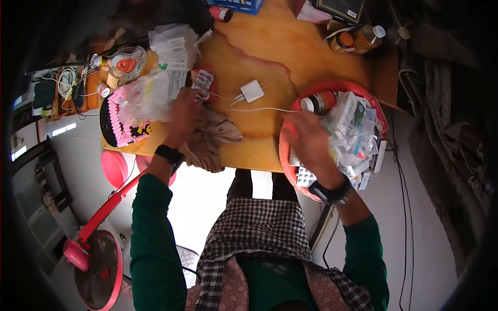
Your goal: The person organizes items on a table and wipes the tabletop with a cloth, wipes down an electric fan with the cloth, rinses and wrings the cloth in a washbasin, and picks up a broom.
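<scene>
My left hand (185,111) is closed at the left of the table, with a silver blister pack (203,80) of pills at its fingertips. Beside that hand lie clear plastic bags (155,93) and a crumpled brown cloth (212,136). My right hand (311,140) hovers over the near left side of a red basket (284,150), its fingers apart and nothing seen in them. Inside the basket are a dark bottle (319,102) with a white cap, plastic-wrapped packs (353,119) and another blister pack (306,177). Part of the basket is hidden beneath my right hand.
A white charger (252,91) with a white cable (270,109) rests mid-table. Bottles (368,39) stand at the far right. A pink beaded item (120,122) and a clear oval container (127,65) are on the left. Below that side is a red lamp (98,223).
</scene>
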{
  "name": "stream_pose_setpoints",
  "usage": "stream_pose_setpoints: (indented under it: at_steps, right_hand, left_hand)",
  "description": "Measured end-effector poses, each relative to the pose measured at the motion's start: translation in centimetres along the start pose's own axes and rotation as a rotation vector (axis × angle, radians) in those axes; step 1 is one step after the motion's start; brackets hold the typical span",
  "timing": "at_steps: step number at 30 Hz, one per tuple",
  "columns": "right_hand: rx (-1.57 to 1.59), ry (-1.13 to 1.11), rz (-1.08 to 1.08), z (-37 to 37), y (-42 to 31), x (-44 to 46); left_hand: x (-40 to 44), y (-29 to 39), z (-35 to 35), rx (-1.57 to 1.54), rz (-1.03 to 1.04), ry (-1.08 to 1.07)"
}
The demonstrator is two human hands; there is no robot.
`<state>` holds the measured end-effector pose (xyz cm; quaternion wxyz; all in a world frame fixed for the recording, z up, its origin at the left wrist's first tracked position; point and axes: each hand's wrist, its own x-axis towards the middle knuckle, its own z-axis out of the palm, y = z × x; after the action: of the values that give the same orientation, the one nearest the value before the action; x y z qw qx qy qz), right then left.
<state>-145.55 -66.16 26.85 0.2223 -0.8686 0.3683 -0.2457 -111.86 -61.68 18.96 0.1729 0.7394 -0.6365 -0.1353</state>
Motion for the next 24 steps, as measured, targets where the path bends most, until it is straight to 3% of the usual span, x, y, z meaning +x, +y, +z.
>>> stream_pose_setpoints:
  at_steps: [1, 5, 7, 10, 13, 19, 21, 24]
  right_hand:
    - [-0.015, 0.049, 0.032, 4.0, -1.2, 2.0]
    - [-0.170, -0.275, 0.052, 16.1, -2.2, 7.8]
    - [-0.283, -0.313, 0.041, 19.0, -1.4, 8.3]
    - [-0.391, -0.390, 0.055, 18.3, -2.0, 9.8]
    - [-0.362, -0.337, 0.084, 14.6, -1.5, 10.9]
    - [-0.023, -0.190, 0.168, 5.9, 0.1, 13.2]
    - [0.169, -0.249, 0.316, 4.0, 0.8, 13.6]
    - [0.094, -0.294, 0.313, 2.4, 1.4, 13.4]
  left_hand:
    - [-0.3, 0.0, 0.5, 0.050, -0.033, 0.002]
    - [-1.0, 0.7, 0.0, 0.073, -0.061, 0.029]
    - [-0.7, 0.1, 0.6, 0.066, -0.028, 0.090]
    - [0.0, -0.1, 0.7, 0.021, -0.120, 0.080]
    - [0.3, -0.9, 2.1, 0.037, -0.044, 0.124]
    - [0.7, -1.7, 2.6, 0.057, -0.030, 0.106]
    - [0.8, -1.3, 2.2, -0.006, -0.114, 0.048]
    - [1.3, -0.6, 2.0, -0.029, -0.117, 0.026]
